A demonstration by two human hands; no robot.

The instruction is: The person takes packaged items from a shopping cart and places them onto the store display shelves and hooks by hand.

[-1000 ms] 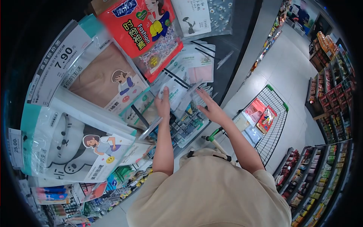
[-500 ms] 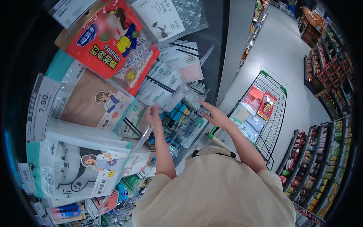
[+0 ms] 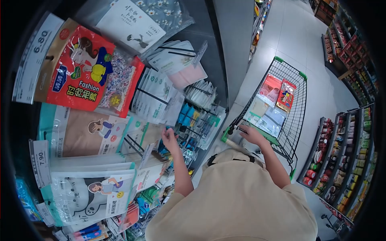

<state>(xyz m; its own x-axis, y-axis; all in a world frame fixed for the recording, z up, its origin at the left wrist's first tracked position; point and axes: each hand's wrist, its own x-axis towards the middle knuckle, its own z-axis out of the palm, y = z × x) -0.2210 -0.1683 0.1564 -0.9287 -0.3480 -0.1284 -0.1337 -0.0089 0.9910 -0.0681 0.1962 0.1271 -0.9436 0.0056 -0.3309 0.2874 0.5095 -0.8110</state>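
My left hand (image 3: 170,140) is raised beside the hanging packages, its fingers loosely curled and apart with nothing seen in them. Close to it hang white packets (image 3: 155,86) on metal hooks and a clear plastic label holder (image 3: 146,156). My right hand (image 3: 252,135) is stretched out, fingers extended, over the handle end of a shopping cart (image 3: 299,120). Inside the cart lie a red package (image 3: 286,95), a pink package (image 3: 270,87), a pale beige one (image 3: 257,110) and a blue-grey one (image 3: 272,120).
On the left rack hang a red sleeve package (image 3: 80,74), a brown package (image 3: 82,132) and a grey apron package (image 3: 76,197), with price tags (image 3: 35,56) sticking out. A grey panel (image 3: 237,44) ends the rack. Stocked shelves (image 3: 341,160) line the right of the tiled aisle (image 3: 293,32).
My left hand has come away from the hanging white packets and dropped a little. My right hand has moved from the rack to the cart's handle end. The view has shifted.
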